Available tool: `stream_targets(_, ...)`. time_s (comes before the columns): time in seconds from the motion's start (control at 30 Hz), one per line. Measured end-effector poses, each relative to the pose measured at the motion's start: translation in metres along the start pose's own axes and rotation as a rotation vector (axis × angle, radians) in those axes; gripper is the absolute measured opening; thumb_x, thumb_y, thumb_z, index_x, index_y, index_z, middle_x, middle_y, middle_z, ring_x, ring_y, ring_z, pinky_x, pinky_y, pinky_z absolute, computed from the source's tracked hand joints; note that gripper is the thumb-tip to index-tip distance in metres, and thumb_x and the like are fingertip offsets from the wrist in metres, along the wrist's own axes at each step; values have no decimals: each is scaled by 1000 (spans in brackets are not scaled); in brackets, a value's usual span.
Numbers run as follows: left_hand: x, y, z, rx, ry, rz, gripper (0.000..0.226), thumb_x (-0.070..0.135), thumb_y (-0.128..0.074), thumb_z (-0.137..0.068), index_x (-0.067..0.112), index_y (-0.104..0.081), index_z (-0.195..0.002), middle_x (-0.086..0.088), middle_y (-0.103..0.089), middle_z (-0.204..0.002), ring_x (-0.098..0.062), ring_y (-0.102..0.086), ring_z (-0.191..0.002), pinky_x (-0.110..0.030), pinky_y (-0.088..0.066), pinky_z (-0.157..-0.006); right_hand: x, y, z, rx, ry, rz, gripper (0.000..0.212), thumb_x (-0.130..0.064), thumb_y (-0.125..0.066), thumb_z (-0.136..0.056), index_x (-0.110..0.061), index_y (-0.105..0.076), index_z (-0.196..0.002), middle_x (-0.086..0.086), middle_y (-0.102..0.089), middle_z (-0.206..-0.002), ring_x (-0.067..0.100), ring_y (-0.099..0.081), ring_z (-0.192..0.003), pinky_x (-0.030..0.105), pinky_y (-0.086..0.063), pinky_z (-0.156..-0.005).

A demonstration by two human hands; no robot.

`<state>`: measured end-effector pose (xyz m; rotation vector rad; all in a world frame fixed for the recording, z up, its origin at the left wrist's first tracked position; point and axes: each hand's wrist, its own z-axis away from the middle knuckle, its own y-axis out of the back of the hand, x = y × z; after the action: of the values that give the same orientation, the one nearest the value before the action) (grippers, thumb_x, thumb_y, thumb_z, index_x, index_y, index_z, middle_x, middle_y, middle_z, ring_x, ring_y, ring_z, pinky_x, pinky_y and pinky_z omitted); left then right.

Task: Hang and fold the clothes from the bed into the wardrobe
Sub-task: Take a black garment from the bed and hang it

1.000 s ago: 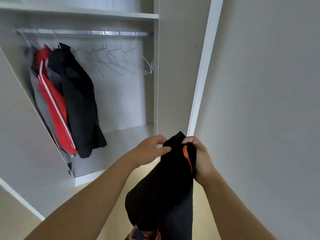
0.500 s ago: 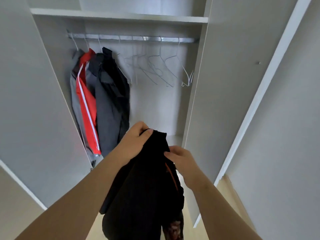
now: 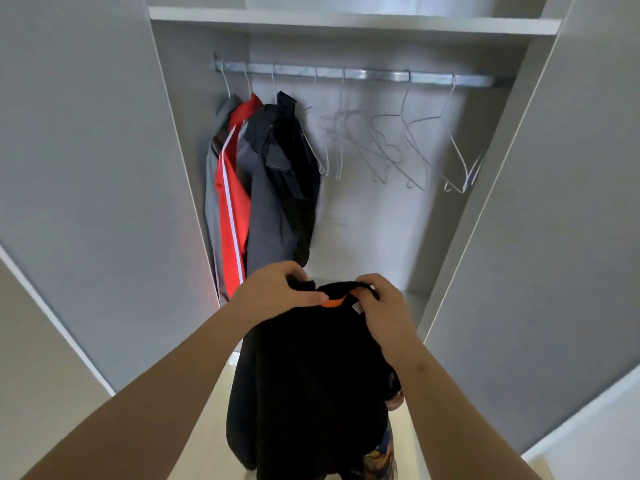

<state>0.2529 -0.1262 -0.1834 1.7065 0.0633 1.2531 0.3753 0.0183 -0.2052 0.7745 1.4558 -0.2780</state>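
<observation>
A black garment with an orange strip at its collar hangs in front of me, low in the middle of the view. My left hand grips its top edge on the left and my right hand grips the collar on the right. The open wardrobe stands straight ahead. Its metal rail carries a grey jacket, a red jacket with a white stripe and a dark jacket at the left. Several empty wire hangers hang to their right.
The wardrobe's open doors flank me, one at the left and one at the right. A white shelf runs above the rail. The wardrobe floor lies behind the garment. Pale wooden flooring shows below my arms.
The view has swung to face the wardrobe squarely. My hands have raised the black garment and spread apart along its collar, so the orange strip now shows at the top.
</observation>
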Motion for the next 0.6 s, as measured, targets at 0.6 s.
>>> stream_targets(0.6,-99,91,-207,84,320,210,22,6,-43,-85,15,-61,-94,-8,-60,-76,-27,-64,-68,-36,-55,-65,-34,-114,-189,113,-148,-45,28,-11,-42,-95,-29,-60,-83,-6,-63,-88,12,-58,-79,17,-45,-69)
